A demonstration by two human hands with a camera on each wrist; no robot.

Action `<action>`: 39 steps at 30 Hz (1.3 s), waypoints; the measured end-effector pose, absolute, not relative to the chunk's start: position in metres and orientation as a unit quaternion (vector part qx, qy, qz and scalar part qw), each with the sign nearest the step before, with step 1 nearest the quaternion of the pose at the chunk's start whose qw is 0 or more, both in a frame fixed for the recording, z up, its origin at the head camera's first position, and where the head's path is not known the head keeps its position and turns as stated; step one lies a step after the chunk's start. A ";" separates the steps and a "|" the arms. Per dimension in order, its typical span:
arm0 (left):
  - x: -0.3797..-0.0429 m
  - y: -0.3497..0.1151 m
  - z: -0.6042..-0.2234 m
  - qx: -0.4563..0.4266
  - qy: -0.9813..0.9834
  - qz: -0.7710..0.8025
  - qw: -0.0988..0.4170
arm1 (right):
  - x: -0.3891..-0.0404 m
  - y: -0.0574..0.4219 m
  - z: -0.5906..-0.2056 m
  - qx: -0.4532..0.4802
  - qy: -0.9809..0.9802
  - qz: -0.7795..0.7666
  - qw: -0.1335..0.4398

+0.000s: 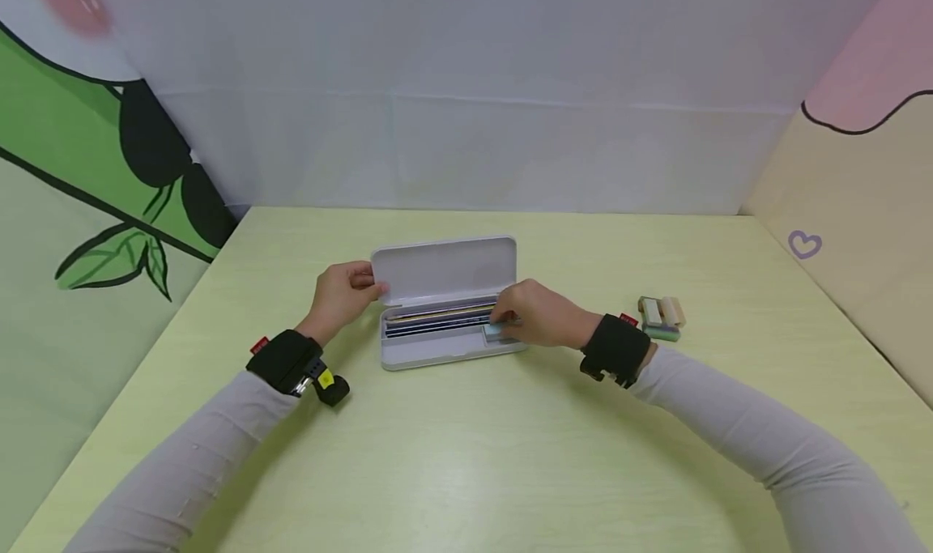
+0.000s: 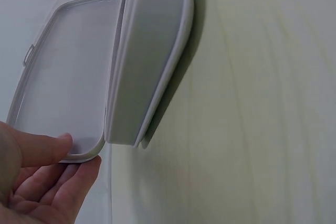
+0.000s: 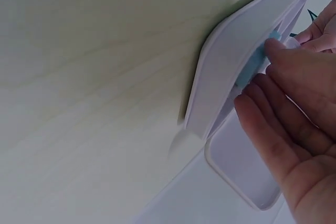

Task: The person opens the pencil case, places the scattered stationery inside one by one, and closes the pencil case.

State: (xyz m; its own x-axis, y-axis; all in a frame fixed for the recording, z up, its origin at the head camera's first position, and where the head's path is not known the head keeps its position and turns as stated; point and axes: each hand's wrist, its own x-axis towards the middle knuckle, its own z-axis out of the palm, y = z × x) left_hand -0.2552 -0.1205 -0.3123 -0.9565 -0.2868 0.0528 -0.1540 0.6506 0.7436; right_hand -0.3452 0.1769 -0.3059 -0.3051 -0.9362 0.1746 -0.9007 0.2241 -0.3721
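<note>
An open white pencil case [image 1: 430, 354] lies on the table, its lid [image 1: 448, 268] raised at the back. Several pencils [image 1: 430, 323] lie side by side along the rear of its base. My left hand [image 1: 338, 300] pinches the left edge of the lid, thumb on the inner face and fingers behind, as the left wrist view shows. At the right end of the base, my right hand [image 1: 543, 313] pinches a light blue eraser [image 3: 252, 69] with thumb and fingertips. The eraser sits low inside the case, in front of the pencils, partly hidden by the fingers.
A small cluster of eraser-like blocks [image 1: 662, 318], white, beige and green, lies on the table just beyond the right wrist. A pale wall sheet [image 1: 466, 148] rises behind the table's back edge. Printed panels stand at both sides.
</note>
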 end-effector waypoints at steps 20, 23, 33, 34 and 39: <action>-0.255 -0.121 -0.312 0.109 -0.910 -0.392 0.082 | -0.393 0.304 -0.280 -0.397 0.901 -0.175 -0.017; -0.256 -0.122 -0.311 0.108 -0.910 -0.392 0.083 | -0.390 0.312 -0.279 -0.339 0.924 -0.177 -0.023; -0.251 -0.119 -0.307 0.118 -0.906 -0.396 0.088 | -0.379 0.314 -0.294 -0.268 0.948 -0.169 -0.025; -0.252 -0.119 -0.306 0.118 -0.906 -0.397 0.089 | -0.378 0.315 -0.295 -0.267 0.948 -0.171 -0.029; -0.251 -0.118 -0.305 0.119 -0.906 -0.395 0.093 | -0.376 0.315 -0.297 -0.265 0.949 -0.169 -0.036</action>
